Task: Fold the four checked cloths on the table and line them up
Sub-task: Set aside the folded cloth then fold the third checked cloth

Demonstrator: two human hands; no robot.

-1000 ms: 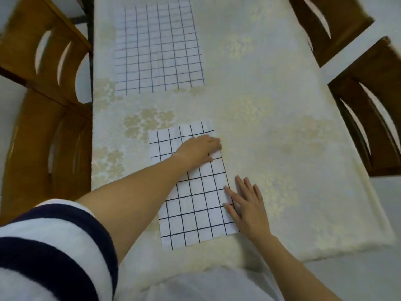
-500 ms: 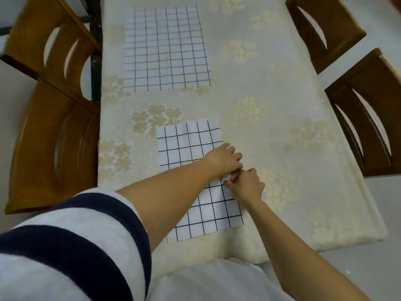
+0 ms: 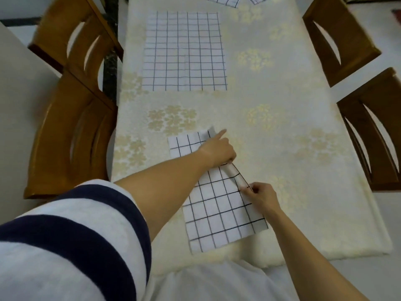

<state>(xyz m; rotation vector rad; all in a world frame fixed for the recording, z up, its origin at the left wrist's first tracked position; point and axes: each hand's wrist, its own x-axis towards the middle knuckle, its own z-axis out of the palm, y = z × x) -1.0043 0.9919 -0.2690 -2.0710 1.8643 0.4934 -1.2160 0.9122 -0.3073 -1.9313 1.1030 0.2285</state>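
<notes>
Right edge of near cloth was lifted since earlier; pinched by right hand, gripped by left hand, index extended. Far cloth was left flat.

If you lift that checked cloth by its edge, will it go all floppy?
Probably floppy: the near cloth curls at its lifted edge between the left hand and right hand. Likely light, since fingertip pinches raise it.

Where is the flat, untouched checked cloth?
In the head view, the flat cloth lies on the left of the table, beyond the near cloth, beside a chair.
</notes>
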